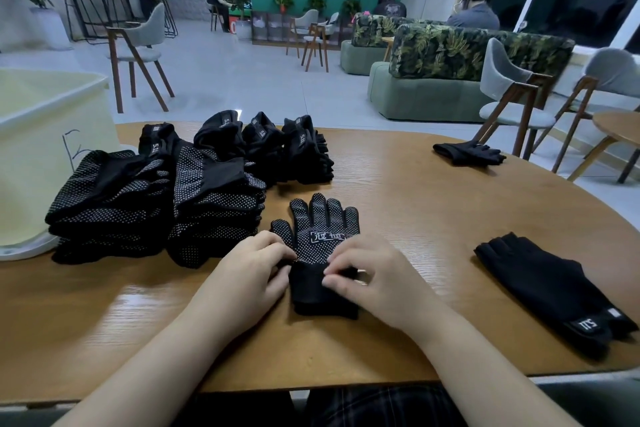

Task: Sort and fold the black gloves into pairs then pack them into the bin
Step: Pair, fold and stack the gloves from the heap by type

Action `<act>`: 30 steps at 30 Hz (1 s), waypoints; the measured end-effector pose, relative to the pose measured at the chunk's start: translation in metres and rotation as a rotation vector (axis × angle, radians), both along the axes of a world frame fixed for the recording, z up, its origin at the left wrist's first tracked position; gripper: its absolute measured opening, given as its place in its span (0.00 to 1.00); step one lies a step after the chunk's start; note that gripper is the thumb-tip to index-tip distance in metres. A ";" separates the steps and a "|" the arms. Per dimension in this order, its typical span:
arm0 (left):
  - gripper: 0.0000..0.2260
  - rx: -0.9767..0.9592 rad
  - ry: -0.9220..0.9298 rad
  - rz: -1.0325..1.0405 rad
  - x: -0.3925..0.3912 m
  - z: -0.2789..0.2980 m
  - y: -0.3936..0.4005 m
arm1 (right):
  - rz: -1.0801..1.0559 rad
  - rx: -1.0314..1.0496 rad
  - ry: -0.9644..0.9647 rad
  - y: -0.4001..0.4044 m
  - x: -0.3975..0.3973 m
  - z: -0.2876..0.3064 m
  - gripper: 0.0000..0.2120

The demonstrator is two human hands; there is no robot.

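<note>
Black knit fabric studded with small white grip dots made up the dotted glove [320,236] lying palm-up, fingers pointing away, on the tan wood-grain table [415,204], directly in front of the person. The left hand [247,274] pinched the ribbed cuff at its left edge, and the right hand [367,274] pinched the cuff's turned-over top with curled fingertips. It looked light, limp and stretchy, likely to sag if lifted by one corner, so the cuff seemed the surest hold. Folded dotted pairs sat in soft stacks [156,198] to the left, touching the pale yellow plastic bin [45,135]. A plain black fingerless glove [550,288] lay well apart on the right.
</note>
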State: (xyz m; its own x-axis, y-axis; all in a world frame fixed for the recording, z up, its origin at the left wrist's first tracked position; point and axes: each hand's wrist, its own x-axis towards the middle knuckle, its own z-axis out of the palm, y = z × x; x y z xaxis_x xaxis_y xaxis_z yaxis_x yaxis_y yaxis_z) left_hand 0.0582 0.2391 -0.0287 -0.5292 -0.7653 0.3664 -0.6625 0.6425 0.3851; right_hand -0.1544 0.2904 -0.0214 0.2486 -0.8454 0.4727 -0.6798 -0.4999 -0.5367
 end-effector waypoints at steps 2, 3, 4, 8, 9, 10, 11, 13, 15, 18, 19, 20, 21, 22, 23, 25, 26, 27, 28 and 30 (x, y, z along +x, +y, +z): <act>0.19 0.005 0.008 -0.002 0.001 -0.001 0.000 | 0.043 0.053 0.044 0.011 -0.002 -0.002 0.12; 0.18 0.005 0.021 -0.008 0.002 -0.001 0.001 | 0.051 0.086 0.080 0.015 -0.003 -0.004 0.15; 0.17 -0.007 0.032 -0.018 0.003 0.000 0.002 | 0.055 0.114 0.118 0.018 -0.004 -0.005 0.17; 0.13 -0.062 0.015 -0.122 0.007 0.004 0.005 | 0.018 0.161 0.115 0.023 -0.005 -0.009 0.20; 0.12 -0.051 0.009 -0.165 0.008 0.005 0.007 | 0.005 0.145 0.122 0.023 -0.004 -0.010 0.19; 0.13 -0.036 0.004 -0.207 0.007 0.006 0.009 | -0.003 0.116 0.140 0.023 -0.002 -0.010 0.18; 0.14 -0.018 -0.002 -0.242 0.007 0.007 0.011 | -0.013 0.090 0.158 0.022 0.001 -0.010 0.17; 0.16 0.016 -0.013 -0.279 0.005 0.007 0.014 | -0.045 0.067 0.147 0.022 0.004 -0.006 0.18; 0.16 0.026 -0.012 -0.287 0.004 0.007 0.014 | -0.074 0.091 0.063 0.022 0.007 -0.001 0.20; 0.10 -0.006 0.029 -0.278 0.001 0.006 0.014 | -0.069 0.084 -0.047 0.025 0.006 0.001 0.17; 0.08 -0.009 0.055 -0.264 0.000 0.007 0.016 | -0.067 0.089 -0.097 0.027 0.005 0.001 0.15; 0.08 -0.009 0.087 -0.251 -0.001 0.007 0.017 | -0.067 0.101 -0.143 0.030 0.005 0.002 0.13; 0.08 -0.005 0.122 -0.239 -0.002 0.007 0.019 | -0.069 0.116 -0.167 0.032 0.003 0.002 0.14; 0.08 0.009 0.161 -0.229 -0.003 0.008 0.022 | -0.075 0.120 -0.165 0.033 0.003 0.002 0.16; 0.08 0.031 0.200 -0.222 -0.004 0.009 0.024 | -0.085 0.114 -0.137 0.033 0.002 0.001 0.18; 0.09 0.081 0.268 -0.212 -0.006 0.010 0.026 | -0.103 0.070 -0.098 0.031 0.003 -0.001 0.14; 0.09 0.099 0.302 -0.196 -0.007 0.011 0.027 | -0.119 0.054 -0.097 0.029 0.003 -0.003 0.13; 0.08 0.115 0.337 -0.168 -0.008 0.010 0.028 | -0.140 0.053 -0.110 0.028 0.003 -0.002 0.14; 0.08 0.134 0.377 -0.134 -0.008 0.011 0.029 | -0.164 0.065 -0.131 0.026 0.004 -0.001 0.14; 0.09 0.168 0.399 -0.063 -0.009 0.010 0.029 | -0.202 0.115 -0.159 0.024 0.004 0.001 0.16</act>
